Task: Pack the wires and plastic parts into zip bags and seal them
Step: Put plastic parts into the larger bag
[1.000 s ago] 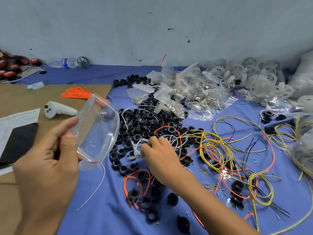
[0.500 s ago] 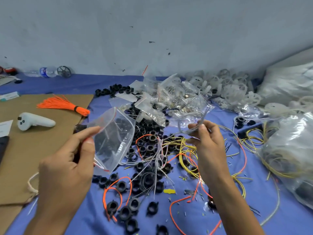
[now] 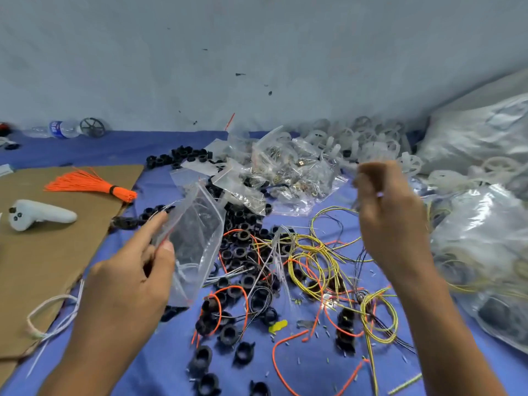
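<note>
One zip bag (image 3: 197,238) still pinched; right hand (image 3: 391,224) rose.

Bare left hand (image 3: 125,287), right hand (image 3: 391,221)

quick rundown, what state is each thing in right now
clear plastic zip bag: unsealed, mouth open, pinched by the left hand
right hand: raised, blurred, fingers curled; contents unclear
orange wire bundle: tied with a black band, lying on brown cardboard
clear plastic water bottle: lying on its side
small filled zip bags: piled together
</note>
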Available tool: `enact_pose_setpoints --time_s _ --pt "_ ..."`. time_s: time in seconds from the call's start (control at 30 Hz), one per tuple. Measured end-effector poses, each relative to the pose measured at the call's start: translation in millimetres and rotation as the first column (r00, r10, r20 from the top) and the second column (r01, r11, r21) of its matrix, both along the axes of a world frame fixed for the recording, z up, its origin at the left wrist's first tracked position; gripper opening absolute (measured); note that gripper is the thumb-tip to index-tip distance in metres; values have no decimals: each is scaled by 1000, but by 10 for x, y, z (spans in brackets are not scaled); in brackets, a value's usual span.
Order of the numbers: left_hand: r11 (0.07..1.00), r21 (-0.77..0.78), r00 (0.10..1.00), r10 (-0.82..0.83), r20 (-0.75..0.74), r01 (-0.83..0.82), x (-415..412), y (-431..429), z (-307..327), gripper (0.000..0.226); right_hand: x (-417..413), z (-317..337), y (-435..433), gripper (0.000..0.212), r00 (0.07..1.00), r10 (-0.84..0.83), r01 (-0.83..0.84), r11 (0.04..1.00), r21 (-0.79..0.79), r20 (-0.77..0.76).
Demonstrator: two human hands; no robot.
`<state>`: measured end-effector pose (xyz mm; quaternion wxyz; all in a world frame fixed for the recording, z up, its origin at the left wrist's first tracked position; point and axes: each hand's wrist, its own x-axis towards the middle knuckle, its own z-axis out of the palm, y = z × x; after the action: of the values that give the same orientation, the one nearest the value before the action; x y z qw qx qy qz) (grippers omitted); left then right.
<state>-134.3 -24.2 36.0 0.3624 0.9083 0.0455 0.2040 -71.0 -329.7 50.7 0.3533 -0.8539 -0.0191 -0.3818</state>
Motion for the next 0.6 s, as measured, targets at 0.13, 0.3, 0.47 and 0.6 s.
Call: enact_pose_setpoints --time_s 0.13,0.3,0.47,0.6 --pt "998 61 999 30 -33 -28 36 -26 -25 22 -206 378 -2 11 952 1 -41 992 123 307" --pt "996 94 998 -12 59 6 18 -149 19 15 -467 366 307 15 844 460 -508 519 687 276" --pt "984 113 986 -146 78 137 -100 -362 -24 23 -742 -217 979 20 508 860 -286 218 933 -45" --pt "942 259 972 -232 43 214 -216 -413 9 33 -790 -511 1216 19 527 829 -198 337 921 -190"
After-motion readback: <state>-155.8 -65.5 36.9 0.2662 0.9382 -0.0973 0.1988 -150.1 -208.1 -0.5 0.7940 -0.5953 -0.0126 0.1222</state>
